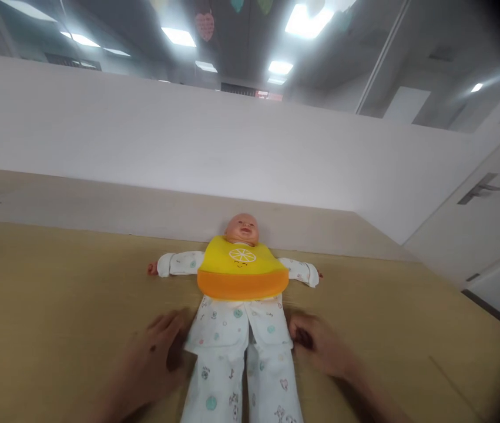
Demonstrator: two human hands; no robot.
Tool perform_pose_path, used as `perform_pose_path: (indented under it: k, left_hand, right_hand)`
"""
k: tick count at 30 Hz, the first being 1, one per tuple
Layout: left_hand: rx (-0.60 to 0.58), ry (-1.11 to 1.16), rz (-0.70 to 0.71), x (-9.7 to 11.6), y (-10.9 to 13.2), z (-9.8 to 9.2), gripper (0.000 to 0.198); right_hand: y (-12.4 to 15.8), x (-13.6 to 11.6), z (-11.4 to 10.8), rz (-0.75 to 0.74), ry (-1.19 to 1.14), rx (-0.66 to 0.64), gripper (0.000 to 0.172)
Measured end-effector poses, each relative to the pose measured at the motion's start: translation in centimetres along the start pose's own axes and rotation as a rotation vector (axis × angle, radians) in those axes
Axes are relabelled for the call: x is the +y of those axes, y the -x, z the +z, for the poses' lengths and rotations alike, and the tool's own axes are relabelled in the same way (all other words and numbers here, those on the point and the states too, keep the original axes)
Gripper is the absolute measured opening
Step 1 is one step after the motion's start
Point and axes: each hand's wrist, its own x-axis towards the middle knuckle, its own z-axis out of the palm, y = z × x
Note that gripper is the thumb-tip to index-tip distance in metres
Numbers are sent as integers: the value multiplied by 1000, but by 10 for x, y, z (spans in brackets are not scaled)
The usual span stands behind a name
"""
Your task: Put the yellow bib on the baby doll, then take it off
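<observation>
A baby doll [241, 229] lies on its back on a tan table [56, 294], arms spread, head away from me. It wears white printed pyjamas [238, 335] and a yellow bib with an orange pocket [241, 271]. My left hand [161, 352] rests beside the doll's left-side hip, fingers curled against the pyjama edge. My right hand [318, 343] sits at the other hip, fingers bent inward at the cloth. Both hands are blurred by motion, and whether they grip the fabric is unclear.
A white partition wall [188, 141] runs behind the table. A white door with a metal handle [483, 189] stands at the right. The table's right edge [465, 294] drops off near the door.
</observation>
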Motion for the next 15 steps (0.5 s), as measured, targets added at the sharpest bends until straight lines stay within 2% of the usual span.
perform_pose_path:
  k: [1,3,6,10,12,15]
  left_hand:
    - [-11,-52,6,2,5,2,53]
    - [-17,-123,-23,9,8,4,56]
    - [-23,-164,-32,22,4,3,43]
    - [-19,-223,4,27,4,10,39]
    - [43,-258,26,25,8,19,36]
    - [206,-266,84,20,19,30,31]
  right_hand:
    - [7,-4,4,-25,45,6,11]
    - [16,-10,12,-38,143,77,10]
    - [18,-13,25,7,274,193,4]
    - [13,-10,34,22,365,224,16]
    - [15,-9,35,42,424,235,14]
    - [25,-10,40,48,511,291,14]
